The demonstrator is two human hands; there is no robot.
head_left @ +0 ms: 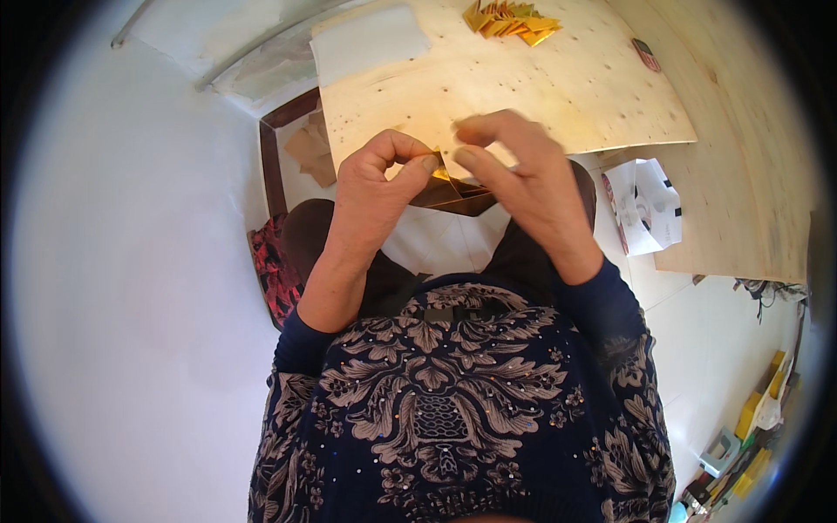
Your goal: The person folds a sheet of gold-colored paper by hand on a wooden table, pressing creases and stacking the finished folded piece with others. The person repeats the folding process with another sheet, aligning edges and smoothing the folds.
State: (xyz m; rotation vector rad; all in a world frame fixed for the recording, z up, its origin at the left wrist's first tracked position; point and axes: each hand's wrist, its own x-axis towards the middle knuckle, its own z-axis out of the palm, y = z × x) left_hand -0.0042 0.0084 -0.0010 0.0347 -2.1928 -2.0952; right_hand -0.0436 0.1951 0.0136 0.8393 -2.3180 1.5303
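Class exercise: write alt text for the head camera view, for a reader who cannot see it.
Seen from above, a person's left hand and right hand pinch a small sheet of gold paper between them above a plywood board. A pile of folded gold pieces lies at the board's far edge.

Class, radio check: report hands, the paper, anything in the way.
Left hand and right hand both pinch the gold paper above the board edge. Folded gold pile far back. Nothing in the way.

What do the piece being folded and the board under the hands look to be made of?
Folded piece: seemingly thin paper with a gold foil face, judging by crisp creases and metallic shine. Board: probably unfinished plywood, being pale and matte with grain and small dark knots.
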